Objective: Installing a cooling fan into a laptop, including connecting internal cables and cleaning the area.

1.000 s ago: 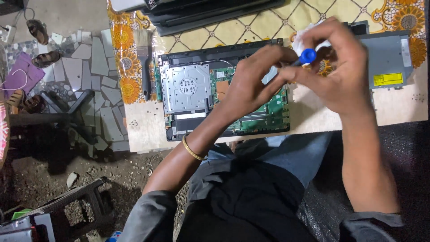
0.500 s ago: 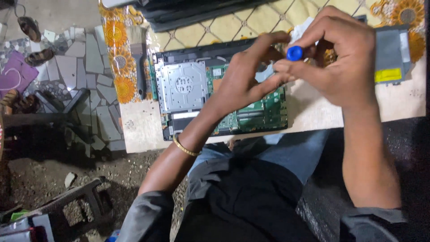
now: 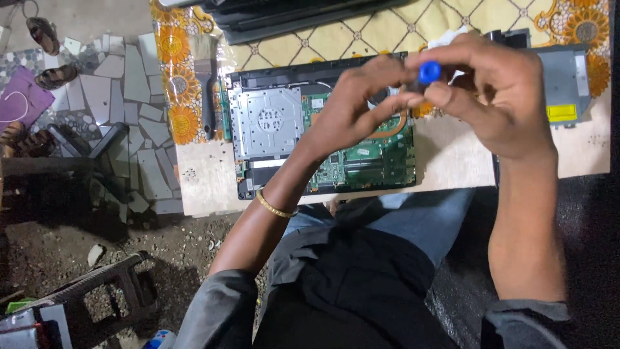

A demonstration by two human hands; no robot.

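While both hands hover over the bare electronics, the chief hazard is a drop: should the small blue-capped white tube (image 3: 431, 70) slip, or its contents spill, it would land on the exposed green circuit board (image 3: 365, 158) directly below.

Fingers, right hand (image 3: 497, 97): closed to a pinch; thumb and forefinger nearly meet around the blue cap, the remaining fingers curled in behind. What lies inside the palm cannot be told, though a scrap of white material (image 3: 445, 37) shows above the knuckles.

Fingers, left hand (image 3: 355, 106): bent and drawn together, tips touching the same tube from the opposite side, just beside the cap. Whether they grip it firmly or merely steady it cannot be told. A twist made with uneven force could jerk the tube free.

Item held: tube, raised above the board, clear of it, between the two hands.

Wrist: thin gold-coloured bangle (image 3: 274, 207) on the left forearm; a judged risk if the arm lowers, since metal could brush the open components.

Beneath: opened black laptop base (image 3: 242, 129) with a silver metal plate (image 3: 266, 121) at its left and a copper-coloured heat pipe partly hidden by the hands.

Bench (image 3: 206, 178): pale surface carrying a yellow floral-patterned cloth (image 3: 387, 29); a grey flat drive unit with yellow label (image 3: 562, 84) lies at the right; a dark-handled brush (image 3: 206, 84) rests just left of the laptop base.

Floor: broken-tile mosaic and bare earth, sandals (image 3: 45, 39) well apart at far left.
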